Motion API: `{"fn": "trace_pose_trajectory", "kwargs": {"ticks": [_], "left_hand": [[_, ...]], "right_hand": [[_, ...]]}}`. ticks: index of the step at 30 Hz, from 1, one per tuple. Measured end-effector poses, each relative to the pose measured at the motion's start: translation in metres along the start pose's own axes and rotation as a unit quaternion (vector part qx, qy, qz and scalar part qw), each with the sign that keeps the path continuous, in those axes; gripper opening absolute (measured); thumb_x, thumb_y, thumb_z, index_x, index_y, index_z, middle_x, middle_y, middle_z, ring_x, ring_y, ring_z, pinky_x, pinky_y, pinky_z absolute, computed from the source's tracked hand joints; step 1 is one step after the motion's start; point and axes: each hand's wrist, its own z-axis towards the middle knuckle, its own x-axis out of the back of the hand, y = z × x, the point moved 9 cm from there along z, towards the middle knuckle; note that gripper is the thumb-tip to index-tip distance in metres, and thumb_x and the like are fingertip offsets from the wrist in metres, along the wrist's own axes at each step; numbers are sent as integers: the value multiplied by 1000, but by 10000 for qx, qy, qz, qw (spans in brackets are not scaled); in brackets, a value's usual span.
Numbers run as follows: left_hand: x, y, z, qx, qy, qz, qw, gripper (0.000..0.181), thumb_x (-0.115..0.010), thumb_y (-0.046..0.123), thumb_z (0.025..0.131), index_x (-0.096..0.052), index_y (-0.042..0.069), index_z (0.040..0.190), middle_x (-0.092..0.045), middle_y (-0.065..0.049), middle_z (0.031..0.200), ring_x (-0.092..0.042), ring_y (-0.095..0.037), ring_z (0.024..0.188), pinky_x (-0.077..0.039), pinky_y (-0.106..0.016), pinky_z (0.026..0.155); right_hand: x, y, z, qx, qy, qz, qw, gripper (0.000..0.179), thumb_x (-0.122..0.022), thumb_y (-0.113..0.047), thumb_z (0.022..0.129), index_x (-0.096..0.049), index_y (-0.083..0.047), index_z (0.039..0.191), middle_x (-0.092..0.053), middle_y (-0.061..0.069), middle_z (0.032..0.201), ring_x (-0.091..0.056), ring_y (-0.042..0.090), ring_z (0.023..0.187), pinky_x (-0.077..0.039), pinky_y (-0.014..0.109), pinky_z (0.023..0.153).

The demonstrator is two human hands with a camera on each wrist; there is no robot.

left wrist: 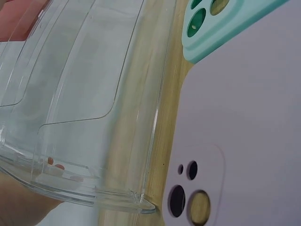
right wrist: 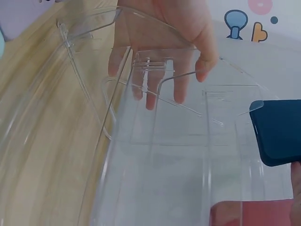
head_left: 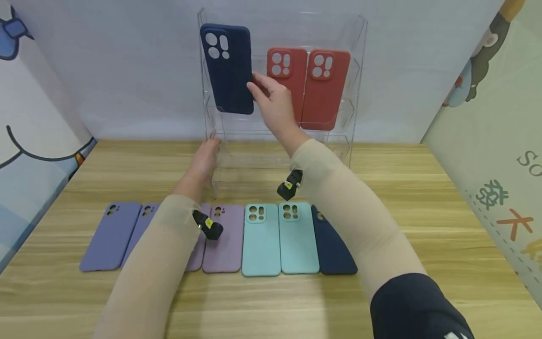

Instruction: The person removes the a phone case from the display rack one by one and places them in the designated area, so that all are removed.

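Observation:
My right hand (head_left: 277, 106) pinches the lower right edge of a navy phone case (head_left: 230, 70) between thumb and fingers. The case stands upright, cutouts at the top, at the left of an upper tier of a clear tiered display rack (head_left: 279, 162). Two red phone cases (head_left: 326, 99) lean side by side on the rack, to the right of that hand. My left hand (head_left: 205, 160) rests at the rack's lower left side. In the right wrist view its straight fingers (right wrist: 178, 84) show through the clear side panel.
In front of the rack, phone cases lie in a row on the wooden table (head_left: 423, 188): periwinkle ones (head_left: 110, 240), lilac ones (head_left: 224, 249), two mint ones (head_left: 260, 249) and a navy one (head_left: 336, 254). My forearms overlap part of the row. A white backdrop (head_left: 139, 70) stands behind.

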Motion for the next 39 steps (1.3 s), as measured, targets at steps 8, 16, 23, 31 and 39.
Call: {"fn": "trace_pose_trajectory", "kwargs": {"ticks": [8, 16, 23, 31, 39], "left_hand": [[-2, 1, 1, 34, -21, 75, 10000, 60, -30, 32, 100, -4, 12, 150, -14, -19, 152, -11, -31, 140, -16, -49, 111], [0, -1, 5, 3, 36, 95, 9999, 61, -31, 33, 98, -8, 11, 150, -16, -18, 152, -13, -31, 139, -17, -48, 111], [-1, -4, 8, -21, -44, 312, 9995, 61, -31, 36, 99, -9, 11, 150, -16, -15, 152, -14, -30, 139, -17, -49, 111], [2, -3, 9, -55, 14, 396, 9992, 58, -31, 35, 100, -13, 11, 150, -19, -17, 152, -15, -31, 139, -17, -52, 110], [9, -4, 10, -38, 3, 546, 9985, 59, -31, 34, 100, -9, 15, 151, -17, -15, 153, -12, -31, 139, -15, -50, 111]], "right_hand": [[20, -8, -13, 305, -31, -189, 9994, 38, -61, -11, 90, -56, -1, 127, -61, 9, 120, -59, 11, 103, -49, 19, 85], [25, 15, -37, -304, -353, -108, 9989, 40, -60, -15, 91, -55, -4, 129, -62, 8, 119, -59, 11, 103, -50, 24, 85], [34, 43, -63, -1102, -590, 353, 9915, 38, -58, -14, 92, -56, -3, 128, -63, 11, 116, -61, 16, 102, -52, 27, 84], [53, 68, -94, -1951, -744, 608, 9761, 40, -56, -10, 94, -51, -1, 132, -58, 17, 122, -58, 24, 107, -52, 34, 85], [66, 77, -118, -2160, -1084, 416, 9695, 42, -55, -12, 95, -48, 0, 134, -53, 16, 130, -55, 26, 112, -51, 35, 86]]}}
